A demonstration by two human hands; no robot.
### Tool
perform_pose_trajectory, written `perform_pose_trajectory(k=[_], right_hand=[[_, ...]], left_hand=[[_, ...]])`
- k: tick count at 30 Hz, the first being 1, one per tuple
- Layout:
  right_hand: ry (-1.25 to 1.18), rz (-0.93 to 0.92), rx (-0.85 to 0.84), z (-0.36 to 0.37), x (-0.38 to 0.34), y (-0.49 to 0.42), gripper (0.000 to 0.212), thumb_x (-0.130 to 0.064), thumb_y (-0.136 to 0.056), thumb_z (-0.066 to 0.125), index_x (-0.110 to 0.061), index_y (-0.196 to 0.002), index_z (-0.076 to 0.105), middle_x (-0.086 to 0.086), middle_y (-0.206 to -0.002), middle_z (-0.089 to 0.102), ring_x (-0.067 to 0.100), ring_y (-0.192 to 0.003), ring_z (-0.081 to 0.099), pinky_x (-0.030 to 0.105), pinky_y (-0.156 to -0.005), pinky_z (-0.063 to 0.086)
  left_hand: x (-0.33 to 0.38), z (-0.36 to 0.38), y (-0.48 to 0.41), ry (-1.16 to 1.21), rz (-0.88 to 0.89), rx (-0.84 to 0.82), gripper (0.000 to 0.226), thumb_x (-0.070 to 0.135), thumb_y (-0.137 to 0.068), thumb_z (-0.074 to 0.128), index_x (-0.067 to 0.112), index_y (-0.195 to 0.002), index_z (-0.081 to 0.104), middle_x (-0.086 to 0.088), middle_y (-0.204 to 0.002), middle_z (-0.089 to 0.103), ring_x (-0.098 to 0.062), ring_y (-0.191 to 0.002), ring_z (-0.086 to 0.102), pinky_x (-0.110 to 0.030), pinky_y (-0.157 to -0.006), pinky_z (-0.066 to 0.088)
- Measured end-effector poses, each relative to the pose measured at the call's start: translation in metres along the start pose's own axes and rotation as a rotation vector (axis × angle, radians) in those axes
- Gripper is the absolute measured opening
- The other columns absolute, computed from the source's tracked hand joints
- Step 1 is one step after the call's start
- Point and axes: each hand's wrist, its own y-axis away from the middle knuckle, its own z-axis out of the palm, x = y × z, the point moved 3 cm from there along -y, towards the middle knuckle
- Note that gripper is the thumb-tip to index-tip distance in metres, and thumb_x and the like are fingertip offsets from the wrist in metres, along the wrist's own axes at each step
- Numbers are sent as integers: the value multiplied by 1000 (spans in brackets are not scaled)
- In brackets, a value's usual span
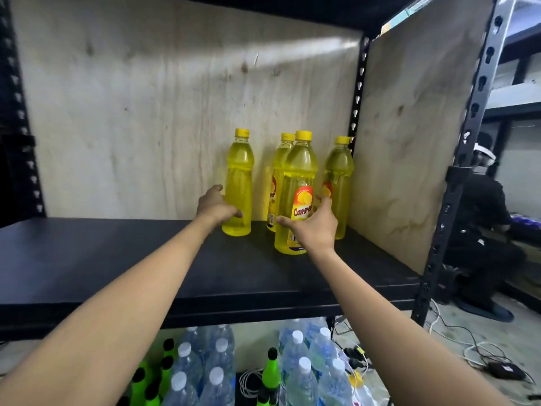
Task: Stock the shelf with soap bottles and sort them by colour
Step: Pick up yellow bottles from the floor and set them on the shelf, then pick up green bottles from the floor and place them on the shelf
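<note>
Several yellow soap bottles with yellow caps stand at the back right of the black shelf board (pixel 117 259). My left hand (pixel 216 208) grips the lower part of the leftmost bottle (pixel 239 171), which stands upright on the board. My right hand (pixel 314 230) wraps round the front bottle (pixel 298 174), thumb on its red and orange label; this bottle also stands on the board. Behind it is another bottle (pixel 280 162), and one more (pixel 339 171) stands by the right side panel.
Plywood panels close the shelf's back (pixel 146 112) and right side (pixel 404 142). Below the board are clear water bottles (pixel 304 373) and green bottles with black caps (pixel 270 372). A person in black (pixel 483 218) crouches at right; cables (pixel 468 347) lie on the floor.
</note>
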Motion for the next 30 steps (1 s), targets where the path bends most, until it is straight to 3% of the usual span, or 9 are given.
perform_pose_trajectory(k=[4, 7, 13, 16, 19, 20, 24, 28, 30], right_hand=[[-54, -52, -6, -26, -18, 37, 90, -33, -62, 93, -23, -136, 42, 1, -122, 61, 20, -112, 61, 40, -91, 57], [-39, -129, -36, -41, -35, 77, 73, -32, -66, 91, -21, -127, 54, -1, -115, 64, 18, -109, 60, 39, -92, 55], [-81, -192, -162, -34, -36, 195, 53, -32, -68, 86, -26, -115, 64, -10, -108, 67, 2, -105, 61, 20, -92, 47], [-35, -179, -335, -11, -13, 262, 48, -26, -68, 86, -24, -111, 66, -7, -106, 68, 6, -102, 62, 21, -91, 47], [14, -128, -516, 14, 21, 325, 45, -22, -66, 87, -20, -107, 69, -4, -103, 71, 8, -95, 64, 21, -90, 49], [35, -107, -572, 23, 34, 343, 44, -22, -66, 87, -19, -106, 70, -3, -102, 71, 6, -92, 63, 20, -89, 48], [170, 6, -815, 56, 83, 404, 48, -26, -66, 87, -16, -110, 69, -5, -99, 69, 4, -86, 59, 17, -84, 47], [306, 91, -954, 87, 127, 444, 54, -35, -67, 86, -18, -115, 67, -3, -109, 71, 11, -98, 65, 15, -77, 42], [340, 140, -995, 104, 147, 459, 55, -35, -66, 85, -19, -116, 67, -2, -108, 70, 12, -98, 66, 19, -80, 45]], left_hand=[[-6, -18, 72, 25, 70, -66, 95, 18, -65, 91, 18, -147, 43, -1, -127, 65, -16, -112, 62, -24, -91, 47], [-12, -44, 142, 55, 121, -49, 83, 20, -70, 87, 26, -143, 48, 14, -112, 67, -2, -94, 66, -20, -87, 48], [-48, -103, 278, 216, 125, 100, 67, 17, -79, 81, 33, -137, 52, 16, -112, 66, 0, -95, 68, -15, -81, 52], [-91, -125, 331, 260, -4, 131, 59, 10, -81, 79, 31, -130, 56, 7, -112, 68, -6, -90, 69, -20, -80, 52], [-146, -139, 373, 208, -170, 139, 50, 4, -80, 78, 23, -123, 62, 4, -103, 69, 7, -77, 66, -7, -68, 46], [-166, -142, 384, 184, -235, 137, 47, 4, -80, 78, 19, -123, 63, 1, -101, 70, 5, -79, 66, -7, -68, 45], [-255, -143, 423, 165, -510, 128, 42, 2, -83, 75, 9, -123, 63, -9, -101, 68, -26, -102, 65, -26, -78, 50], [-347, -131, 463, 196, -798, 195, 40, 6, -82, 76, 12, -120, 65, -15, -111, 71, -33, -110, 64, -45, -95, 50], [-389, -119, 480, 208, -913, 237, 41, 8, -81, 76, 12, -120, 64, -16, -110, 70, -34, -104, 66, -48, -93, 52]])
